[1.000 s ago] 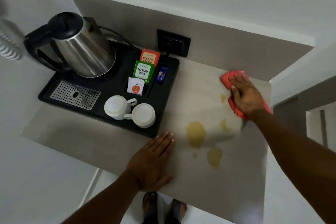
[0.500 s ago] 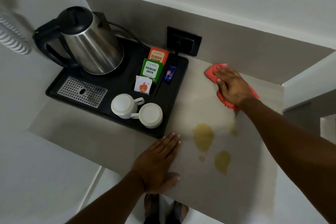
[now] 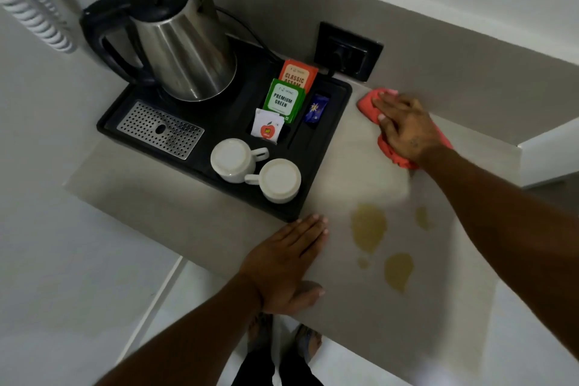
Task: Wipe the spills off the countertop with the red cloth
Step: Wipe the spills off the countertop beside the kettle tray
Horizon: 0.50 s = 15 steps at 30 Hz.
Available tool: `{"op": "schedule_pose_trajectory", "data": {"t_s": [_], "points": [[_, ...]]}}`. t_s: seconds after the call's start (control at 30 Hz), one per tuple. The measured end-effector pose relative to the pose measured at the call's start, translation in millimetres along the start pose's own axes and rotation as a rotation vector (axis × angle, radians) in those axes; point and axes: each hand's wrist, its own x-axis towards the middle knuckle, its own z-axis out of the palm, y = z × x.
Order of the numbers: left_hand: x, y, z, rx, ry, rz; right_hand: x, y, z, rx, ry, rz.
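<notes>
I see my right hand [image 3: 407, 128] pressed flat on the red cloth [image 3: 371, 105] at the upper right of the bench [image 3: 438, 307], its grip spread open over the fabric rather than closed round it, just beside the right edge of the black tray [image 3: 332, 147]. My left hand [image 3: 282, 263] lies palm down, fingers apart and holding nothing, at the bench's near edge in the lower centre. Yellowish spills [image 3: 368, 227] sit between the two hands, unwiped. The tray, left of centre, carries a steel kettle [image 3: 181, 50] at its upper left, a perforated drip grate [image 3: 159, 130], and two white cups [image 3: 232, 160] upside down, touching side by side. Its slotted compartments hold upright sachets: an orange Classic Assam packet [image 3: 297, 74], a green Premium Green packet [image 3: 283, 99], a white packet with an apple [image 3: 266, 130], and a blue packet [image 3: 315, 108] in the narrow right slot.
</notes>
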Motion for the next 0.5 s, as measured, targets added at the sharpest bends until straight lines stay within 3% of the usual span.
{"op": "schedule_pose_trajectory", "data": {"t_s": [0.1,0.27,0.5], "points": [[0,0,-1,0.005,-0.013,-0.009,25,-14,7,-0.008,-0.029,0.006],[-1,1,-1,-0.008,0.012,0.003,-19,-4,2,-0.01,-0.066,-0.089],[-1,0,-1,-0.021,0.033,0.004,17,-6,3,-0.036,-0.019,0.039]]}}
